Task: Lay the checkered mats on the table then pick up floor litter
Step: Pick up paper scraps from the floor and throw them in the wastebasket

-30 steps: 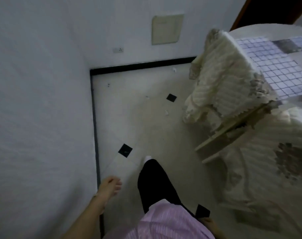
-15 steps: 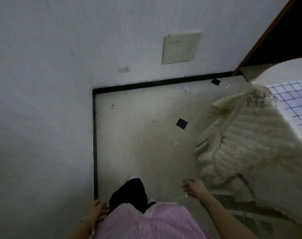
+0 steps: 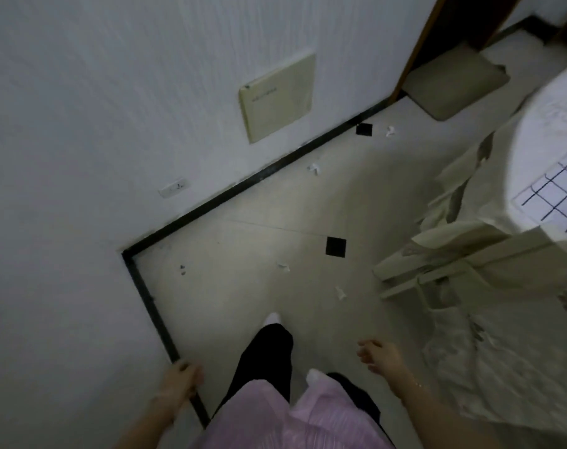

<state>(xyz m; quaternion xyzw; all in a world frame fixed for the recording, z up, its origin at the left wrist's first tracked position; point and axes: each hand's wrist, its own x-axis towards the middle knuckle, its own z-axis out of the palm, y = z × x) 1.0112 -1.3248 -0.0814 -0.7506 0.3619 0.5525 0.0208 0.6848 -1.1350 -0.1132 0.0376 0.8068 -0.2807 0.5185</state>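
Head view: the table (image 3: 534, 102) at the right edge carries a checkered mat (image 3: 557, 189). Right hand (image 3: 377, 354) and left hand (image 3: 180, 380) hang empty, fingers loosely curled. Paper scraps (image 3: 340, 292) dot the floor (image 3: 243, 303); the small grey bits (image 3: 182, 269) near the corner could easily be overlooked.

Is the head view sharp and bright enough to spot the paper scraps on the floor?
Head view: dim, wide-angle bend in the baseboard; white scraps show but are soft; right edge by the table is smeared with motion blur.
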